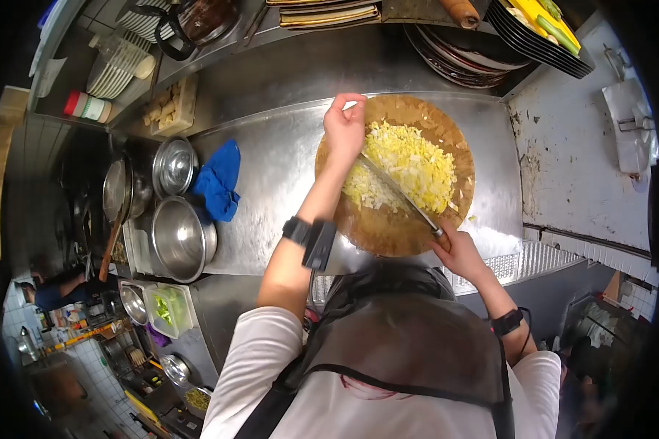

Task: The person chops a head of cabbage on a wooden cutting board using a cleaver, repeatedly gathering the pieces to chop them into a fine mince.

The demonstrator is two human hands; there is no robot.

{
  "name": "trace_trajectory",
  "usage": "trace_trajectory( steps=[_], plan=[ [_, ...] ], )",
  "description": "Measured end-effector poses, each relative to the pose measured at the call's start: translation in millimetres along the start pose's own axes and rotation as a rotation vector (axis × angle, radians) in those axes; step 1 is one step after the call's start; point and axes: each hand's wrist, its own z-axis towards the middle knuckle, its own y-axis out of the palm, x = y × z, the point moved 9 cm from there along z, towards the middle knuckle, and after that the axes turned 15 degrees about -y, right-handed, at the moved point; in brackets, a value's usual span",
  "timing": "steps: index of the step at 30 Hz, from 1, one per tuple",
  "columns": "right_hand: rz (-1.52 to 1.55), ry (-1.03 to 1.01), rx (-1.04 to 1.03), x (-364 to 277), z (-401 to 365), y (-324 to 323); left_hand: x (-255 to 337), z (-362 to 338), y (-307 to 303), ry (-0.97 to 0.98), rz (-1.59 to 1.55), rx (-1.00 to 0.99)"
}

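A round wooden chopping board (388, 238) lies on the steel counter, with a heap of finely chopped pale yellow and white cabbage-like vegetable (417, 161) spread over it. My right hand (460, 252) is closed around the wooden handle of a kitchen knife (399, 192). The blade slants across the near side of the heap, its far end close to my left wrist. Over the board's left edge, my left hand (344, 128) is curled with fingers bent together. Whatever those fingers may hold is hidden.
Left of the board lie a blue cloth (220, 179) and metal bowls (183, 238). A plastic tub of green pieces (167, 311) stands lower left. Dark plates (461, 62) sit under the shelf at the back. A wall (582, 161) bounds the right. Another person (62, 289) is far left.
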Motion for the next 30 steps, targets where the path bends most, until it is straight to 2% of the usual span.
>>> trace_trajectory(
  steps=[2, 4, 6, 8, 11, 13, 15, 16, 18, 20, 21, 22, 24, 26, 28, 30],
  plan=[
    [0.063, 0.049, -0.041, 3, -9, 5, 11, -18, 2, 0.081, 0.123, -0.022],
    [-0.045, -0.071, -0.055, -14, 5, -4, -14, 4, -11, 0.092, 0.119, 0.048],
    [-0.073, -0.086, -0.056, -39, 19, -13, -50, 28, -33, -0.118, -0.136, 0.075],
    [-0.139, -0.083, -0.122, -63, 23, -18, -43, 28, -36, -0.092, -0.087, 0.082],
    [-0.135, -0.081, -0.070, -51, 20, -9, -41, 21, -36, -0.161, -0.062, 0.084],
    [-0.109, -0.098, -0.037, -22, 7, -1, -17, 2, -22, -0.006, 0.015, 0.035],
    [-0.082, -0.110, -0.003, -11, 5, -4, 6, -12, -18, 0.043, 0.091, 0.003],
    [-0.068, -0.069, -0.057, -8, 4, -3, 9, -22, -15, 0.078, 0.168, -0.030],
    [-0.062, -0.041, -0.103, -14, 14, -11, -15, -2, -24, 0.080, 0.104, 0.008],
    [-0.184, -0.108, -0.149, -45, 28, -16, -50, 20, -47, -0.131, -0.154, 0.057],
    [-0.186, -0.105, -0.146, -51, 29, -16, -49, 27, -50, -0.077, -0.028, 0.053],
    [-0.194, -0.116, -0.127, -58, 29, -17, -47, 24, -48, -0.083, -0.028, 0.053],
    [-0.202, -0.135, -0.111, -56, 24, -12, -51, 22, -40, -0.207, -0.060, 0.014],
    [-0.098, -0.095, -0.055, -25, 13, -4, -33, 4, -31, -0.150, -0.021, -0.012],
    [-0.116, -0.111, -0.067, -10, 13, -6, 4, -22, -24, 0.088, 0.148, -0.009],
    [-0.125, -0.115, -0.087, -8, 12, -4, -9, -23, -34, 0.077, 0.140, -0.004]
  ],
)
